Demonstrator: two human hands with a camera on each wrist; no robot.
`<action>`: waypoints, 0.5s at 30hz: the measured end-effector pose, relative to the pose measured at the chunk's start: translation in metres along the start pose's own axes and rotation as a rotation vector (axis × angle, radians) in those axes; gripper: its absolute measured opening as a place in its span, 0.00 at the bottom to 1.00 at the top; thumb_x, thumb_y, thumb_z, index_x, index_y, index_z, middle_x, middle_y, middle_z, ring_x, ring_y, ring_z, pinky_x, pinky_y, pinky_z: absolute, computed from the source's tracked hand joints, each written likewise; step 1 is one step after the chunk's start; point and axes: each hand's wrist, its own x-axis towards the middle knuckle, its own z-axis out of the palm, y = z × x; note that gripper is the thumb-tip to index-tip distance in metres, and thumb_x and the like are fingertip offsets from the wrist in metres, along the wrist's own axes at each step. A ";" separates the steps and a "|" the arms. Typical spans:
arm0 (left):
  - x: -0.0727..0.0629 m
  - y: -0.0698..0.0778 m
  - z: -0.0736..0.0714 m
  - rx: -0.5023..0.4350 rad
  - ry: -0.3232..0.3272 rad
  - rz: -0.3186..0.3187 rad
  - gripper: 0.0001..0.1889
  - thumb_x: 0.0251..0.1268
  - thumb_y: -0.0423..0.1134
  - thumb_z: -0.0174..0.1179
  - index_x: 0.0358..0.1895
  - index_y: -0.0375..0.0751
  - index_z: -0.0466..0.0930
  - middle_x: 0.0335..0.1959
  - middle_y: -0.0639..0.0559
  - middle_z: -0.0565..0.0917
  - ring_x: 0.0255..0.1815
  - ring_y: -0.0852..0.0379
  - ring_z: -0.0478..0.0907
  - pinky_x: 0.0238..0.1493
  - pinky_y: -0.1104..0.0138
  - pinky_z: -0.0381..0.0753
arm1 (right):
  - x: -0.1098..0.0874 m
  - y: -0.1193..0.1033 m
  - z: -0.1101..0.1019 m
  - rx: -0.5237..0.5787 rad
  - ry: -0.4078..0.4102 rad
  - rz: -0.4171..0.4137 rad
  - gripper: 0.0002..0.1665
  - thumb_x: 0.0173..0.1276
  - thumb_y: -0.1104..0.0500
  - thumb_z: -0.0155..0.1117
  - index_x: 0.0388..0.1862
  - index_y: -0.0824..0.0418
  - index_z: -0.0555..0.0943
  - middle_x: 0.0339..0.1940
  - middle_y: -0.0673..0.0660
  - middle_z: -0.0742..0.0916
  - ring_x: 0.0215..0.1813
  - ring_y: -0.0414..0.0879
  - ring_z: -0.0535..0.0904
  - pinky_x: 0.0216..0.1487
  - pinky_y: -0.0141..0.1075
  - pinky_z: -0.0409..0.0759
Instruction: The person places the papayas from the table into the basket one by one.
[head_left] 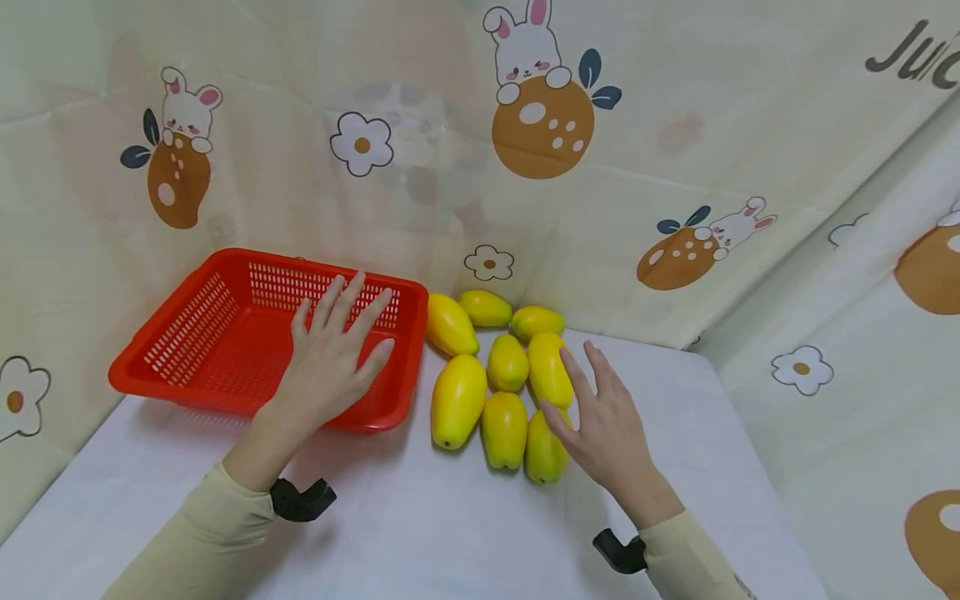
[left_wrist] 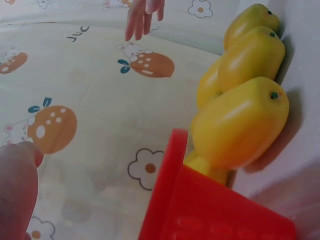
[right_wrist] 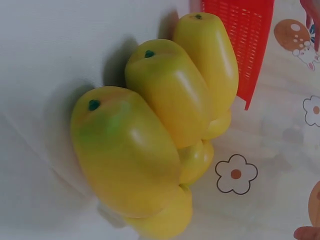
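white-covered surface (head_left: pixel 450 533), backed by a cream curtain (head_left: pixel 427 50) printed with bunnies and flowers. lettering upper right, cut off by frame edge. left hand (head_left: pixel 322 367), fingers spread wide, above the red plastic basket (head_left: pixel 416 333), hiding part of its inside. right hand (head_left: pixel 611 433), fingers apart, partly covers the rightmost yellow fruits (head_left: pixel 505 431). in the left wrist view the basket is cropped. fruits: eight, oblong, smooth, greenish toward the ends, clustered on the surface just right of the basket.
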 end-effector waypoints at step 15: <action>-0.017 -0.040 -0.006 -0.023 0.070 -0.012 0.35 0.62 0.51 0.56 0.72 0.54 0.56 0.76 0.43 0.50 0.75 0.40 0.45 0.66 0.34 0.45 | -0.021 0.018 0.020 0.098 -0.094 0.118 0.45 0.63 0.45 0.63 0.75 0.55 0.57 0.71 0.68 0.64 0.64 0.65 0.68 0.58 0.60 0.73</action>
